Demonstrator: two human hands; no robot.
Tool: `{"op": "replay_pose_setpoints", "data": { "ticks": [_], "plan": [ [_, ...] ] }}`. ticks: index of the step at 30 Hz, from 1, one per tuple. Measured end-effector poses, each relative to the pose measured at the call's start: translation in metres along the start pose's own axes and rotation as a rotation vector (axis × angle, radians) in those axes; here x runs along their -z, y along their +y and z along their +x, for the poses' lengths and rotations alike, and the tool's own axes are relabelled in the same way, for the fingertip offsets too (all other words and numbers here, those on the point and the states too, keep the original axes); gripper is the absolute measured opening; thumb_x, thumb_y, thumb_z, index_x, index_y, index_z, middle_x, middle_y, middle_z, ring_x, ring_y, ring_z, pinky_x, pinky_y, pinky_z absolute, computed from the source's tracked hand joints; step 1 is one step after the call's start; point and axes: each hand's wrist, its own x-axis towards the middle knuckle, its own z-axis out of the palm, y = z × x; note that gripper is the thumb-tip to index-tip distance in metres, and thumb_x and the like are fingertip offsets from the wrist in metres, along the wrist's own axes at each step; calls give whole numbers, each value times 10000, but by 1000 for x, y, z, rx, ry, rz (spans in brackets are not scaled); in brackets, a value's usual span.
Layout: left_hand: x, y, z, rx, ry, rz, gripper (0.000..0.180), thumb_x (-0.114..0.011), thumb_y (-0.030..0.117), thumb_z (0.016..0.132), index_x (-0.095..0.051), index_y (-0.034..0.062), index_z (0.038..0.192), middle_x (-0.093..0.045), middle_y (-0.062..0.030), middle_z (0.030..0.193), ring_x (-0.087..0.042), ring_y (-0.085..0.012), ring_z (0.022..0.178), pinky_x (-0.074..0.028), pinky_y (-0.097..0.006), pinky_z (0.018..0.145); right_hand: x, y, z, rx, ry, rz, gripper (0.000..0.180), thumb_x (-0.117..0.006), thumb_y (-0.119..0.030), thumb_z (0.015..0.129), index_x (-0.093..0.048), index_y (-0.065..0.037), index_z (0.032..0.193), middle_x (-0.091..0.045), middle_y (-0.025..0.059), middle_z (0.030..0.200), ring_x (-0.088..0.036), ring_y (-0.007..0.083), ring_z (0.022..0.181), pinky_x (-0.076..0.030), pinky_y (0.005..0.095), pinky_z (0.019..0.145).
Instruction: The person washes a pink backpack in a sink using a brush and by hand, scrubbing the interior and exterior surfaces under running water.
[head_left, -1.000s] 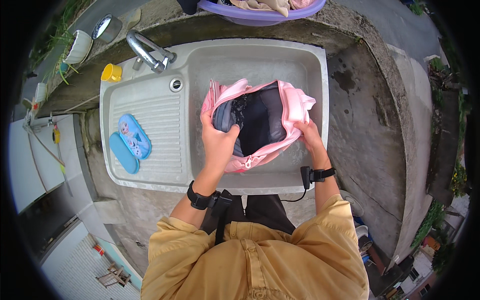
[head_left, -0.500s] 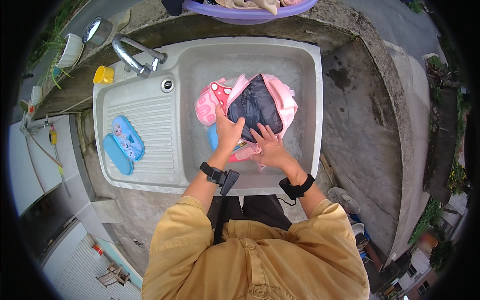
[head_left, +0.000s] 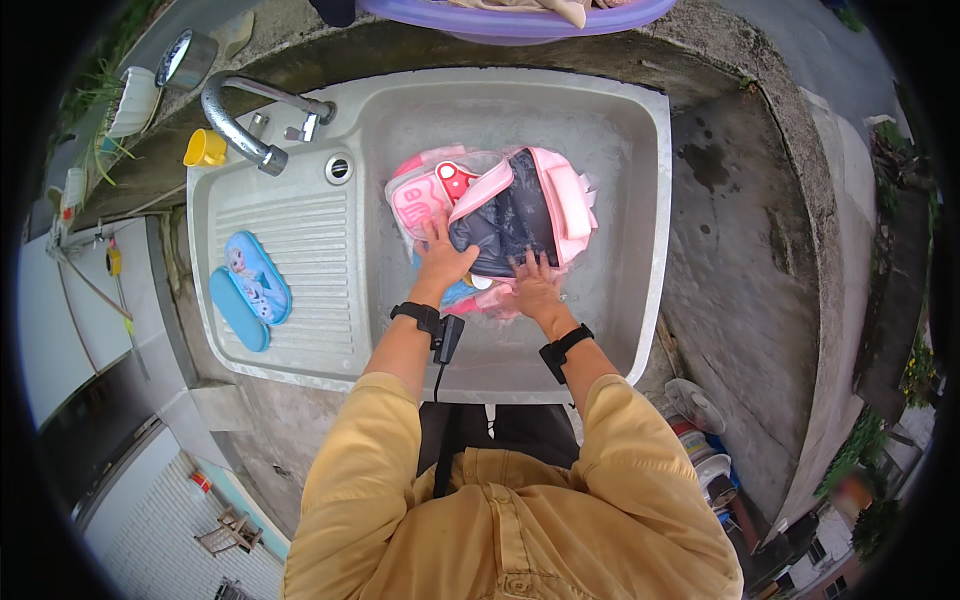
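A wet pink backpack (head_left: 570,205) lies in the water of the grey sink (head_left: 640,300), its main opening apart and the dark lining (head_left: 505,225) showing. My left hand (head_left: 440,265) presses on its left side with fingers spread, thumb on the dark lining and fingertips by the pink front pocket (head_left: 415,205). Fingers apart, my right hand (head_left: 541,292) rests on the bag's near edge, the tips at the lining. Between my hands, part of a blue patch (head_left: 458,293) and some pink fabric (head_left: 492,300) show below the bag; their shape is partly hidden.
A ribbed drainboard (head_left: 310,260) on the left carries an opened blue case (head_left: 258,280). Behind it stand a yellow mug (head_left: 205,148) and a curved metal faucet (head_left: 235,125). A purple basin of cloth (head_left: 520,25) sits on the far ledge. Concrete walls border the right side.
The backpack has shifted and flattened, its opening narrower and more strap showing. My hands press lower on it, the right one slightly farther right. The view has moved a little.
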Motion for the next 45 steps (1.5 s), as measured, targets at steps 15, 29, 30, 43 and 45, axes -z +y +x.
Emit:
{"op": "replay_pose_setpoints", "data": {
  "ticks": [15,29,30,43,45],
  "plan": [
    [-19,-3,20,192,-197,-61,905,-556,489,676,-204,4,1354,-83,-249,1418,-110,-356,1322,-107,-473,1059,-3,19,21,129,-5,264,618,-588,-543,683,-615,-22,1013,-621,187,981,-570,307,981,-410,380,856],
    [-19,-46,-20,663,65,-941,638,-425,439,849,-306,6,1302,-335,-207,1327,-334,-331,1215,-261,-473,994,3,69,23,-533,279,1667,460,-534,-372,840,-532,45,1033,-592,99,816,-578,210,686,-465,324,542],
    [-14,-41,-21,766,-230,-1205,607,-431,422,849,-320,25,1294,-370,-200,1303,-379,-342,1181,-299,-520,962,6,73,20,-513,323,1691,460,-525,-352,847,-499,49,1072,-583,97,868,-578,213,701,-477,324,558],
    [-18,-51,0,637,-248,-1154,743,-611,374,744,-279,2,1295,-430,-177,1230,-433,-326,1120,-354,-515,899,42,-69,-75,-182,222,64,761,-644,-138,710,-241,-114,1356,-81,201,1417,-126,525,1242,-343,635,863],
    [-6,-45,19,632,7,-1085,828,-631,377,723,-218,-4,1331,-397,-180,1266,-404,-320,1150,-333,-507,913,7,-53,-50,-192,329,-80,745,-629,-121,713,-248,-114,1353,-104,205,1410,-136,543,1229,-389,627,804]
  ]
}}
